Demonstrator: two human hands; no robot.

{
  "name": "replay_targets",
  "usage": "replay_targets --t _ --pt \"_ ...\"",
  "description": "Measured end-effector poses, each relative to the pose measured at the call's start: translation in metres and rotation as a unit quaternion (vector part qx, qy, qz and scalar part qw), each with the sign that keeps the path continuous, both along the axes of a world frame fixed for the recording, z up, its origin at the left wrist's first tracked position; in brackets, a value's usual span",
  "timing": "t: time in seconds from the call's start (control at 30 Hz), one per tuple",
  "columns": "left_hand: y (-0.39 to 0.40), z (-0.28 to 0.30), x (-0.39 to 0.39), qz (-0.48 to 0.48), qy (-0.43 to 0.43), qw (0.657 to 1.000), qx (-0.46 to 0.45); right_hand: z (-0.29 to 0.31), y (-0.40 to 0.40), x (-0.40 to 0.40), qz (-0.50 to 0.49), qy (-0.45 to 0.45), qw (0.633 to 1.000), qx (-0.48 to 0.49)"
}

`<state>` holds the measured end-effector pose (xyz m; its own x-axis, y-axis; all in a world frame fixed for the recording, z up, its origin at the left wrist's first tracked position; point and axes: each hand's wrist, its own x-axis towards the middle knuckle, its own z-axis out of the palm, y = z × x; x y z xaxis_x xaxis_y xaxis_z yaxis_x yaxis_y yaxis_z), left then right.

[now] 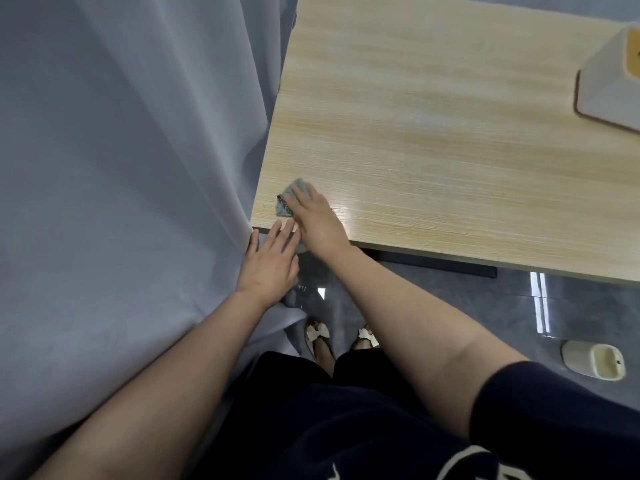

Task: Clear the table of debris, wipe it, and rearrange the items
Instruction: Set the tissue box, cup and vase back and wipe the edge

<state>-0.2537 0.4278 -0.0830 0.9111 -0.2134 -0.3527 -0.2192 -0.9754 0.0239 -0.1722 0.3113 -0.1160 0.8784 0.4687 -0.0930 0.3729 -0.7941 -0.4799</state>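
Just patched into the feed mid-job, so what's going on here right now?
A person is wiping a wooden table. The right hand presses a teal cloth flat near the table's near left corner. The left hand is open at the edge below that corner, beside a grey curtain. A white box sits far right.

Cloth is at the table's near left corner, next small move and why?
Probably sweep the blue-green cloth under the right hand toward the near edge: the left hand waits open just below the light wooden table corner, seemingly placed to catch whatever gets wiped off.
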Motion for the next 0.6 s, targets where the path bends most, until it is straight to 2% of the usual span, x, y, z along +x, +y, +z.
replay_targets --t 0.1,0.2,0.37,0.5,0.6 --pt "-0.001 0.0 0.001 0.008 -0.001 1.0 -0.014 -0.003 -0.016 0.003 0.012 -0.007 1.0 -0.024" --pt "-0.001 0.0 0.0 0.017 0.005 1.0 -0.021 -0.003 -0.06 0.001 -0.062 -0.026 0.998 -0.013" --pt "-0.01 0.002 -0.002 0.041 0.02 0.999 -0.019 0.0 -0.122 -0.015 -0.184 -0.004 0.983 -0.016" --pt "-0.018 0.009 0.002 0.029 0.023 0.999 0.002 0.005 -0.135 -0.027 -0.227 0.004 0.974 -0.01" --pt "-0.035 0.021 0.017 0.011 0.01 1.0 -0.025 0.022 -0.135 -0.017 -0.256 0.014 0.966 0.034"
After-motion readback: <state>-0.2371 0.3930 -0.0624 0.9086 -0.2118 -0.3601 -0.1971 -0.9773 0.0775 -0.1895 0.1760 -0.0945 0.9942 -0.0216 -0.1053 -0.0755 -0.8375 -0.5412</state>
